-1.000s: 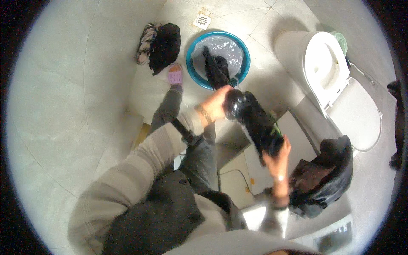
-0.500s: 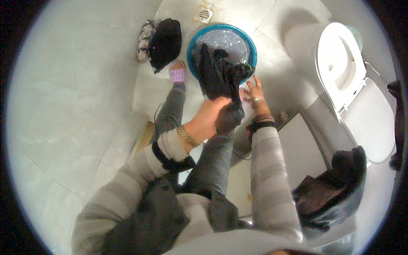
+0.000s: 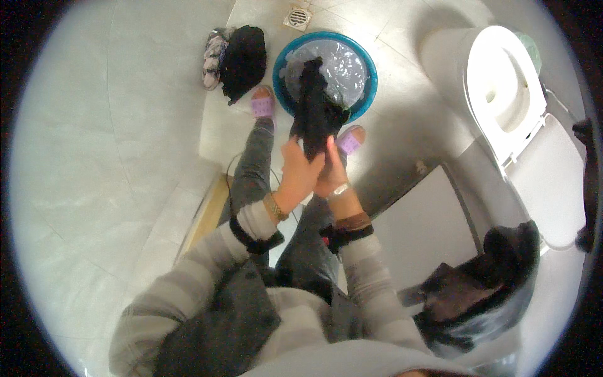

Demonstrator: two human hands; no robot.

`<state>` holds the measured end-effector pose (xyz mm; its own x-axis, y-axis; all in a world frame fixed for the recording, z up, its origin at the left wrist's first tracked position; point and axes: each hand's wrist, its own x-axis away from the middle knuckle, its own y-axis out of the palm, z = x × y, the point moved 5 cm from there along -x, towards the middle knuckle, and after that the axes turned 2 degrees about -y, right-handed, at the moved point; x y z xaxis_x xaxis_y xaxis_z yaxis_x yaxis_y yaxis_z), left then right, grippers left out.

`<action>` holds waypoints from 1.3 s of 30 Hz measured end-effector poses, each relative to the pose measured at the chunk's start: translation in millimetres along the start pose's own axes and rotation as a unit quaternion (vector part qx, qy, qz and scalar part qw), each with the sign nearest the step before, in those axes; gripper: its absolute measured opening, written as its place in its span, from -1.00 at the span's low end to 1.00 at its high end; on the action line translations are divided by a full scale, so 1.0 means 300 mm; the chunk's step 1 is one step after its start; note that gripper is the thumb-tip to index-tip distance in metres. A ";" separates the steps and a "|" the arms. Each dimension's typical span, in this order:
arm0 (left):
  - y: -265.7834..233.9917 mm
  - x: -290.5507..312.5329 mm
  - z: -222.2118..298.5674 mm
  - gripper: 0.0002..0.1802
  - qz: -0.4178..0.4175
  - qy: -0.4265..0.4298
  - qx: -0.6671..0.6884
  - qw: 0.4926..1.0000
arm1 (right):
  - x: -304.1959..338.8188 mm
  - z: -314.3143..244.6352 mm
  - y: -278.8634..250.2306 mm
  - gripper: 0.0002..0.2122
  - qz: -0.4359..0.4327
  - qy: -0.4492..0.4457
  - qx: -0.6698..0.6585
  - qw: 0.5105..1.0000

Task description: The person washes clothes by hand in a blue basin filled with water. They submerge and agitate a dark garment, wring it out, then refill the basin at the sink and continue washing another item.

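A black garment (image 3: 313, 103) stretches from my hands down into a round blue basin (image 3: 372, 94) of sudsy grey water (image 3: 342, 66). My left hand (image 3: 299, 171) is closed around the garment's near end. Close beside it, nearly touching, my right hand (image 3: 332, 171) also grips the cloth, its thumb up along the side. The garment's far end lies over the water inside the basin. Its exact kind cannot be made out.
Left of the basin, a black cloth (image 3: 245, 63) and a patterned cloth (image 3: 214, 58) lie on the floor. A drain (image 3: 297, 19) sits behind the basin. To the right stand a toilet (image 3: 474, 88), a white panel (image 3: 427, 220) and a bin with a black bag (image 3: 483, 289). My feet wear purple sandals (image 3: 262, 107).
My right hand has moved left from beside the basin and taken hold of the black garment next to my left hand. The garment now hangs straighter and narrower.
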<state>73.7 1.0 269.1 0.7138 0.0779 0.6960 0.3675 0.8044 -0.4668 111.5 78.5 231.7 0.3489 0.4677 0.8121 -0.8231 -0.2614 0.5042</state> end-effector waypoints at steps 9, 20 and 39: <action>-0.037 0.027 0.035 -0.22 -0.105 0.157 -0.062 0.980 | -0.015 0.009 -0.022 -0.62 0.037 -0.138 0.006 0.990; -0.063 -0.131 -0.060 -0.27 -0.103 -0.002 0.024 0.994 | -0.136 -0.015 -0.012 -0.52 0.112 -0.176 0.046 0.977; 0.349 -0.976 -0.396 0.19 -0.083 0.044 -0.026 0.995 | -0.724 -0.510 -0.346 -0.50 0.277 -0.395 0.607 0.632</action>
<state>-25.9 -7.7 -48.3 0.6894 -0.1078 0.7163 0.5133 0.7705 -0.3780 52.6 133.2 -42.0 0.6675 -0.4210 0.6142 -0.1350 -0.8796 -0.4562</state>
